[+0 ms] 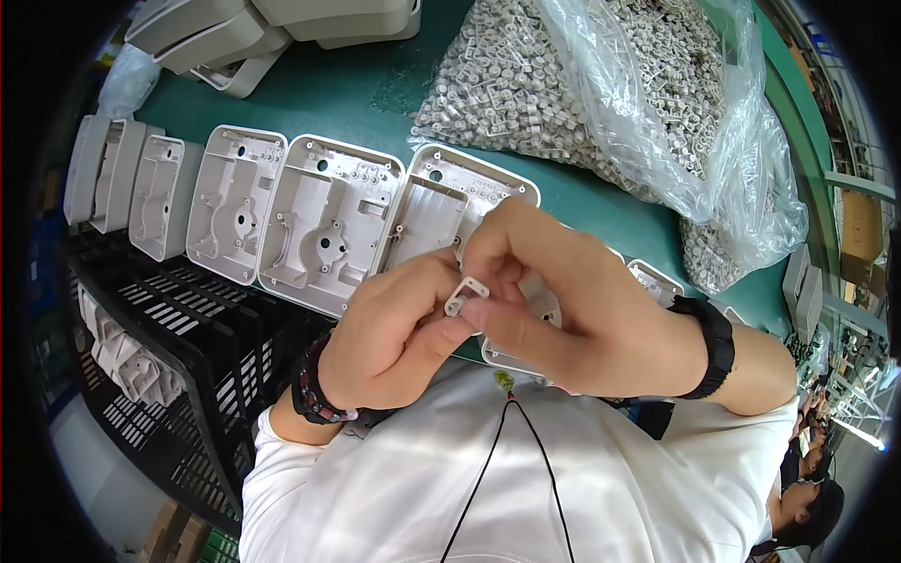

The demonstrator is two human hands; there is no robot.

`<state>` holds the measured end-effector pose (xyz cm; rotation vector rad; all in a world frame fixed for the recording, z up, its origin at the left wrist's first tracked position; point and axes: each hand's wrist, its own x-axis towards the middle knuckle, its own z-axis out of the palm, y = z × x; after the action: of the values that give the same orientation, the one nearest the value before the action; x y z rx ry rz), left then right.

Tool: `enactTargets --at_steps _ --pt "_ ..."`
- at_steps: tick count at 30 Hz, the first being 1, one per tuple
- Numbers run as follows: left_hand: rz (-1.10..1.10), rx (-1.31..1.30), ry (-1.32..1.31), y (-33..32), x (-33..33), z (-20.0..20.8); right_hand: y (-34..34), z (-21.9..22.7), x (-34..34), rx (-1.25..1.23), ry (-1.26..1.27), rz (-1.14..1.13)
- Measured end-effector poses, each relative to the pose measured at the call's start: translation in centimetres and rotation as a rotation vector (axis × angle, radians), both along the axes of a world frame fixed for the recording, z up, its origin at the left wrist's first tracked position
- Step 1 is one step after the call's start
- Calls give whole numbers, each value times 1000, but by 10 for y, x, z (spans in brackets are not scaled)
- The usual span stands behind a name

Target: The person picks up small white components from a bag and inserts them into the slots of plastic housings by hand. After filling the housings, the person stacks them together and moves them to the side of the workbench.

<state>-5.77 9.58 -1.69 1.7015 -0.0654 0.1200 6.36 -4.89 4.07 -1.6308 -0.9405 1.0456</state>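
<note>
Between my two hands is a small white plastic part (466,295) with a square-cornered frame shape. My left hand (399,324) closes on its left side, thumb and fingers pressed together. My right hand (572,310) pinches the same part from the right, its thumb across the front. Both hands are above a row of light grey plastic housings; the nearest housing (427,225) lies partly under them. Left of it rest another open housing (310,202) and a similar one (214,225), both showing screw posts and a round hole.
A big clear plastic bag (601,70) of small white parts spreads over the green table (375,94) at the back right. More grey housings (216,38) are stacked at the back left. A black slatted crate (188,347) with white parts stands at left. Another person (807,507) sits at lower right.
</note>
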Motion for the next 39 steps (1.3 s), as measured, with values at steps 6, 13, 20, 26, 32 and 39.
enactTargets --at_steps 6,13,20,26,32,39 --pt "-300 -191 -10 14 -3 -4 2 -15 15 493 -673 336" --pt "231 667 28 17 4 -6 26 -27 58 586 -1067 262" --pt "312 1002 129 18 5 -5 50 -55 58 220 -1156 310" --pt "315 996 163 18 1 -7 59 -64 60 143 -1193 444" --pt "324 784 79 27 -4 -10 38 -62 59 207 -1154 413" --pt "212 -340 135 35 -16 1 56 -24 41 240 -824 166"
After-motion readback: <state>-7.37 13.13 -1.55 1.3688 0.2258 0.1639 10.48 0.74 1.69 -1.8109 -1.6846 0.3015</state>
